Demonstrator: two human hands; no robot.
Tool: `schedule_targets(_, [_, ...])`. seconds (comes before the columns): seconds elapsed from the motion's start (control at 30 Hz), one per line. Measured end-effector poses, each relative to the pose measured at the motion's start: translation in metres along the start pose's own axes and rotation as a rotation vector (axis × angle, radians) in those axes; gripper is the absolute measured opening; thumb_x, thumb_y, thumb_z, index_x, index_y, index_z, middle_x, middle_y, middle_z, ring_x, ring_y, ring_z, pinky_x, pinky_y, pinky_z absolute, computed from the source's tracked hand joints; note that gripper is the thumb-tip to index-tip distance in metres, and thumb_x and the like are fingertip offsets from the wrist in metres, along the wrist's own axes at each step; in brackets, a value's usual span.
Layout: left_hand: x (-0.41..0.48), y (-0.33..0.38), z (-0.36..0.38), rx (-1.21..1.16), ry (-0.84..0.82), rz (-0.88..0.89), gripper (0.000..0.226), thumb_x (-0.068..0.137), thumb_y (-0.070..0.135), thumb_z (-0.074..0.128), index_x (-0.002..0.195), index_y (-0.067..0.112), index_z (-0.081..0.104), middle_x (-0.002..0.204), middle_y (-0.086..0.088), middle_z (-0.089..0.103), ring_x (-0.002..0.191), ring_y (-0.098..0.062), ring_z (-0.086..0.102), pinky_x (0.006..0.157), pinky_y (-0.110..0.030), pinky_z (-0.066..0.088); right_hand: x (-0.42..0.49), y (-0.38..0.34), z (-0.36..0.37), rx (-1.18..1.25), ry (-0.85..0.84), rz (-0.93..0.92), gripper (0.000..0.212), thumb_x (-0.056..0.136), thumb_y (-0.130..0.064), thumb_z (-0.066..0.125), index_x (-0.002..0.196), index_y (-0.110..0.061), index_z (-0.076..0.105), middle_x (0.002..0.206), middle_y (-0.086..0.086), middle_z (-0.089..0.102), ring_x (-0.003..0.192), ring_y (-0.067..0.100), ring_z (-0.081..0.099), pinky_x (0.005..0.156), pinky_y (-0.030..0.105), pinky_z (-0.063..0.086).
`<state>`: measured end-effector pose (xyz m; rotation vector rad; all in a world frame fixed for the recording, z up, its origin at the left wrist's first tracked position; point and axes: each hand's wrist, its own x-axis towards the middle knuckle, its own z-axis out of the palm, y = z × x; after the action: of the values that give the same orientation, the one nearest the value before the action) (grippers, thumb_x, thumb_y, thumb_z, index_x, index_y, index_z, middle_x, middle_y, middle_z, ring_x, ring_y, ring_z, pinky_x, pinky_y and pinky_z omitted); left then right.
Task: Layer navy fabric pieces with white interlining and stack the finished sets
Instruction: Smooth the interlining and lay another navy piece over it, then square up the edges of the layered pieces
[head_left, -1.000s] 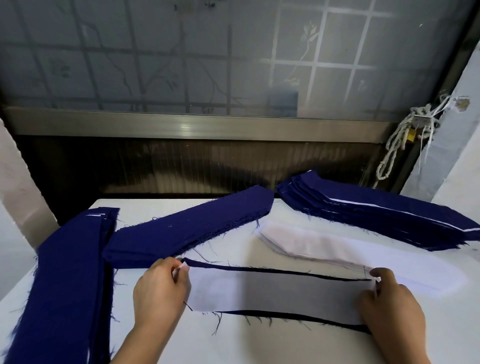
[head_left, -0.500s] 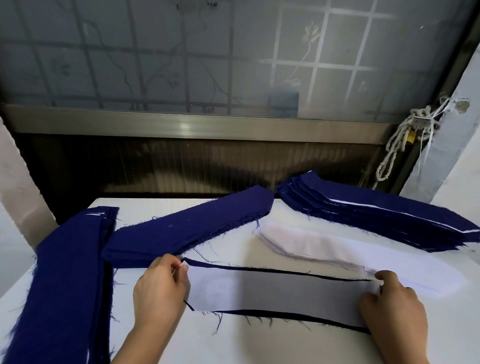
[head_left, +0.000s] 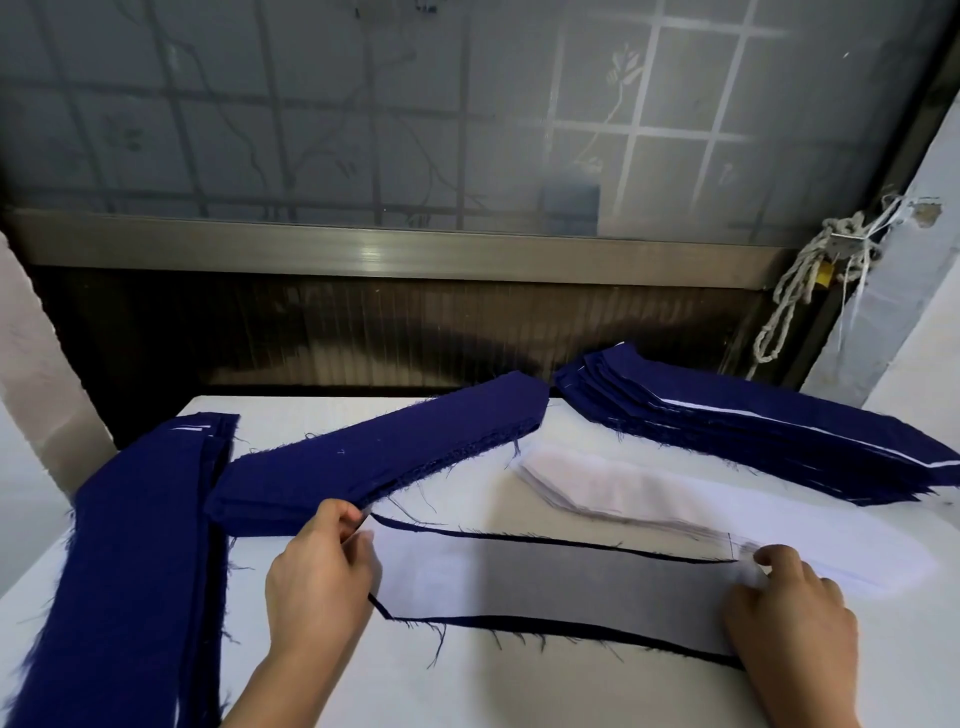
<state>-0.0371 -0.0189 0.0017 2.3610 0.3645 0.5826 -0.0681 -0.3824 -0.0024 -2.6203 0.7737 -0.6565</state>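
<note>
— Where is the set being built?

— In the lower middle of the frame, on the white table (head_left: 519, 691). A navy piece (head_left: 597, 629) lies flat, with only its dark edges showing, and the interlining sheet (head_left: 561, 577) lies over it. The long axis runs left to right and dips slightly toward the lower right.

— And the hands?

— There is one at each end of that axis. The left hand (head_left: 317, 577) has curled fingers and pinches the left tip of the interlining sheet. The right hand (head_left: 789, 608) pinches the right tip in the same way. Neither hand is spread flat.

— Where would the set go next?

— The stack at upper right (head_left: 753, 431) shows white lines between its navy layers, so I judge it to be the finished sets. It lies beyond the right hand, past the white interlining pile (head_left: 623, 488), and its length runs roughly parallel to the set. So the right hand is the nearer one. The carry would go up and to the right with little turning.

— What about the other navy stacks?

— The diagonal stack (head_left: 384, 457) just above the left hand looks like the plain supply. I cannot tell what the long stack at lower left (head_left: 140, 545) is.
</note>
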Motion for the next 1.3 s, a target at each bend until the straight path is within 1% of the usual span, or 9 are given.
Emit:
schedule_targets(0.23, [0.0, 0.002, -0.002, 0.088, 0.013, 0.073, 0.01, 0.093, 0.021, 0.065, 0.099, 0.016, 0.058, 0.092, 0.002, 0.058, 0.066, -0.022, 0.056, 0.06, -0.037, 0.046, 0.002, -0.003, 0.0, -0.009, 0.049, 0.021, 0.038, 0.073, -0.001, 0.064, 0.11, -0.001, 0.06, 0.104, 0.026, 0.061, 0.098, 0.044, 0.051, 0.082, 0.049, 0.038])
schedule_targets(0.37, [0.0, 0.003, -0.001, 0.219, 0.082, 0.235, 0.018, 0.077, 0.008, 0.079, 0.089, 0.005, 0.065, 0.085, -0.009, 0.054, 0.06, -0.025, 0.048, 0.053, -0.034, 0.038, 0.0, -0.006, -0.002, -0.006, 0.078, -0.004, 0.048, 0.064, 0.004, 0.067, 0.111, -0.003, 0.063, 0.11, 0.024, 0.056, 0.103, 0.043, 0.049, 0.092, 0.05, 0.03])
schedule_targets(0.47, [-0.001, 0.003, 0.0, 0.239, 0.067, 0.313, 0.014, 0.078, 0.015, 0.078, 0.079, 0.01, 0.065, 0.077, -0.003, 0.052, 0.063, -0.024, 0.05, 0.054, -0.035, 0.042, 0.002, -0.012, 0.001, -0.055, 0.035, -0.134, 0.044, 0.067, 0.002, 0.069, 0.109, -0.006, 0.066, 0.11, 0.018, 0.059, 0.103, 0.041, 0.051, 0.094, 0.05, 0.03])
schedule_targets(0.57, [-0.003, 0.004, 0.001, 0.223, 0.032, 0.326, 0.016, 0.08, 0.017, 0.076, 0.073, 0.012, 0.064, 0.07, 0.001, 0.052, 0.061, -0.022, 0.05, 0.052, -0.034, 0.044, 0.011, -0.027, 0.013, -0.079, -0.024, -0.315, 0.032, 0.078, -0.01, 0.069, 0.11, -0.011, 0.066, 0.112, 0.009, 0.062, 0.104, 0.033, 0.054, 0.092, 0.047, 0.035])
schedule_targets(0.77, [-0.003, 0.005, 0.0, 0.208, -0.005, 0.316, 0.015, 0.088, 0.022, 0.068, 0.076, 0.014, 0.064, 0.07, 0.003, 0.054, 0.063, -0.019, 0.052, 0.053, -0.032, 0.044, 0.046, -0.087, 0.053, 0.104, -0.227, -0.565, 0.019, 0.096, -0.017, 0.052, 0.102, -0.01, 0.069, 0.104, 0.005, 0.063, 0.097, 0.026, 0.055, 0.084, 0.037, 0.045])
schedule_targets(0.87, [-0.004, 0.005, 0.001, 0.215, -0.031, 0.306, 0.018, 0.093, 0.029, 0.06, 0.079, 0.018, 0.063, 0.073, 0.006, 0.054, 0.067, -0.015, 0.052, 0.058, -0.03, 0.045, 0.062, -0.11, 0.067, 0.027, -0.246, -0.522, 0.017, 0.096, -0.023, 0.048, 0.1, -0.015, 0.063, 0.098, 0.0, 0.057, 0.092, 0.02, 0.052, 0.08, 0.034, 0.049])
schedule_targets(0.93, [-0.003, 0.005, 0.002, 0.211, -0.039, 0.3, 0.02, 0.093, 0.03, 0.058, 0.078, 0.018, 0.062, 0.073, 0.007, 0.053, 0.067, -0.014, 0.052, 0.058, -0.03, 0.045, 0.066, -0.119, 0.07, -0.06, -0.257, -0.505, 0.016, 0.094, -0.018, 0.045, 0.099, -0.015, 0.061, 0.096, 0.0, 0.055, 0.089, 0.019, 0.052, 0.076, 0.031, 0.049])
schedule_targets(1.1, [-0.002, 0.006, 0.003, 0.192, -0.048, 0.288, 0.019, 0.092, 0.029, 0.06, 0.075, 0.019, 0.061, 0.071, 0.008, 0.052, 0.065, -0.015, 0.051, 0.054, -0.031, 0.044, 0.061, -0.119, 0.075, -0.204, -0.226, -0.459, 0.013, 0.092, -0.012, 0.042, 0.098, -0.013, 0.053, 0.104, 0.002, 0.053, 0.095, 0.02, 0.052, 0.072, 0.028, 0.041])
schedule_targets(1.3, [-0.003, 0.004, 0.004, 0.185, -0.061, 0.271, 0.02, 0.092, 0.03, 0.06, 0.075, 0.02, 0.06, 0.071, 0.01, 0.05, 0.063, -0.013, 0.049, 0.052, -0.027, 0.038, 0.053, -0.107, 0.078, 0.031, -0.146, -0.341, 0.013, 0.093, -0.009, 0.045, 0.094, -0.007, 0.057, 0.097, 0.007, 0.056, 0.09, 0.024, 0.049, 0.077, 0.034, 0.044])
